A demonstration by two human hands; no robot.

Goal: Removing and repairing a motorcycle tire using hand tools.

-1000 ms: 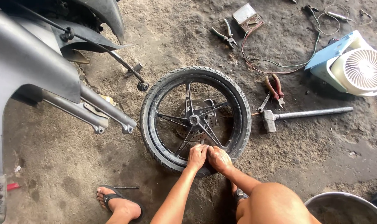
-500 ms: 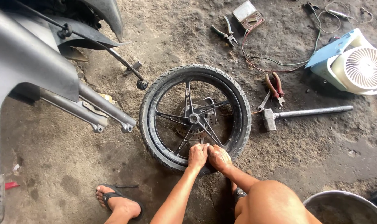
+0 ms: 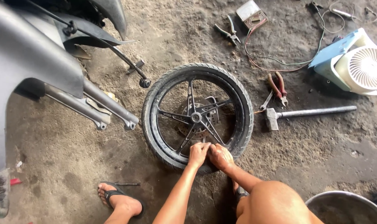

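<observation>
Nearest the camera, a bare knee [image 3: 273, 203] and a foot in a dark sandal [image 3: 120, 201] rest on the gritty concrete floor [image 3: 72, 161], with the rim of a metal basin [image 3: 346, 203] at the lower right corner. Just beyond, both of the person's hands sit side by side on the near edge of a black motorcycle wheel [image 3: 196, 116] lying flat on the ground. The left hand [image 3: 198, 153] and right hand [image 3: 220, 157] touch each other, fingers curled and pressed down onto the tyre where it meets the rim; whether they grip anything small cannot be made out. Compared with a second ago, the hands sit in the same spot on the tyre and the wheel has not shifted, so the work stays at this one section of the tyre's edge. To the right of the wheel lie a hammer [image 3: 308, 113] and red-handled pliers [image 3: 278, 87]. To the left, the motorcycle's empty front fork [image 3: 93, 105] hangs above the floor. Farther off are a small white and blue fan [image 3: 358, 64], another pair of pliers [image 3: 228, 33] and loose wires [image 3: 279, 62].
</observation>
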